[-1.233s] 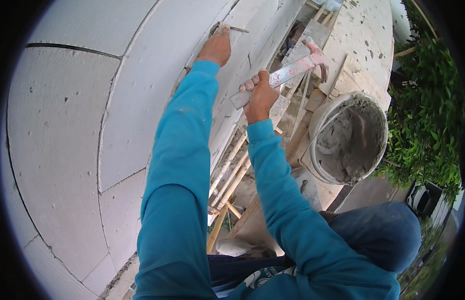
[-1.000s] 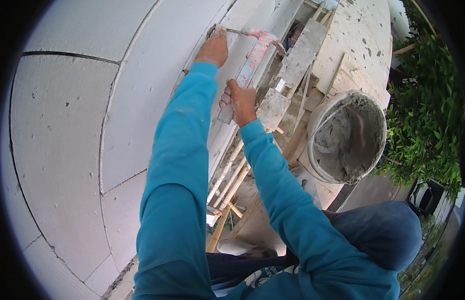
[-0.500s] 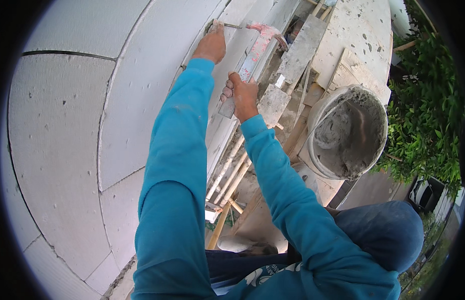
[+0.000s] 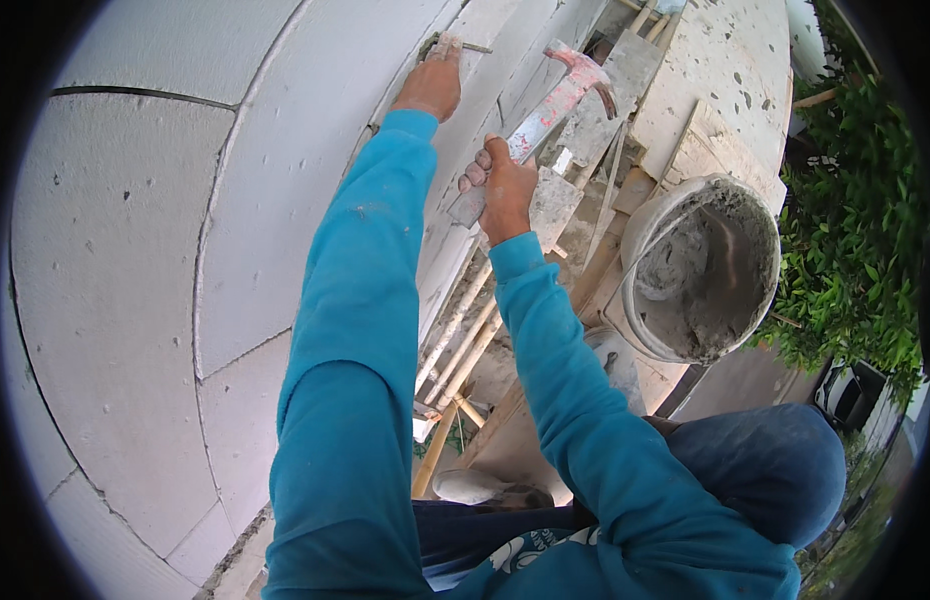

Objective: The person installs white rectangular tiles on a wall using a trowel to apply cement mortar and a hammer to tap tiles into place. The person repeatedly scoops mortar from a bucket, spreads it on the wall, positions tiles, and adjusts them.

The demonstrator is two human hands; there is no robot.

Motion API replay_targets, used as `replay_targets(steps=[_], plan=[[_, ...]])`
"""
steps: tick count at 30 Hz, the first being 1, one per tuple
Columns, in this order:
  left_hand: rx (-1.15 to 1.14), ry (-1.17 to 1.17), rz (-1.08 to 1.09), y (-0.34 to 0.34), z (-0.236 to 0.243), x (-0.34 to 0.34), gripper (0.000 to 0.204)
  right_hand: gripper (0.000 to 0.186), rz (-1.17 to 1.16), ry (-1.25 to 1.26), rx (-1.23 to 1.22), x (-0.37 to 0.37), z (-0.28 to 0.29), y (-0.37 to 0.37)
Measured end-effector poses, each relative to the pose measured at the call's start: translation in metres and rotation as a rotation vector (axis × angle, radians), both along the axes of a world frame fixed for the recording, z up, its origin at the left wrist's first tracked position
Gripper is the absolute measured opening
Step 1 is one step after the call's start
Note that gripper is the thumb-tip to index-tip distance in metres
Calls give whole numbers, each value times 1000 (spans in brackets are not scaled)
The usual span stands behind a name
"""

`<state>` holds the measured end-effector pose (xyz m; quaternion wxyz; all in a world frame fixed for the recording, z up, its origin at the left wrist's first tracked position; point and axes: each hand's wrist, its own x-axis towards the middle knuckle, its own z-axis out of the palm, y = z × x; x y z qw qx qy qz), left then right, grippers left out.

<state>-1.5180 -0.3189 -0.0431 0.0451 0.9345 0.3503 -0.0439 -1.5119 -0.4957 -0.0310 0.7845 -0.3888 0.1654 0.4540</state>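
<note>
My right hand (image 4: 505, 190) is wrapped round the handle of a claw hammer (image 4: 548, 112), whose head is worn, with red paint over grey. The hammer head is apart from the wall, angled up and to the right. Farther up and a little left, my left hand (image 4: 432, 82) is pressed to the pale block wall (image 4: 315, 170). Its fingers close on a thin dark metal rod (image 4: 476, 47), like a large nail, which sticks out to the right. Where the rod's other end meets the wall is hidden by the fingers.
A bucket of wet grey mortar (image 4: 700, 270) stands at the right on boards. Mortar-spattered planks (image 4: 725, 75) and bamboo poles (image 4: 465, 345) run beside the wall. My bent knee (image 4: 765, 470) is at the lower right. Green leaves (image 4: 850, 230) and a parked vehicle (image 4: 853, 392) lie beyond.
The hammer in my right hand has swung away from the rod, to the right. My left hand has stayed at the wall with the rod, shifting only slightly in the picture.
</note>
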Motion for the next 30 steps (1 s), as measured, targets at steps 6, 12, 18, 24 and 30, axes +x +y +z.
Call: replay_targets(steps=[6,12,18,24,30], plan=[[34,-21,-6,-1,5,9,63,16,-160,79,-22,-23,-21,26],[-9,-7,13,5,-1,-3,66,19,138,-92,-8,-3,-16,1],[-2,22,7,-5,11,11,62,20,-354,109,-3,-12,-8,30],[-25,54,39,-4,9,0,61,20,142,-93,-22,-13,-11,8],[-11,42,30,-6,14,11,62,19,-333,98,6,-23,-25,35]])
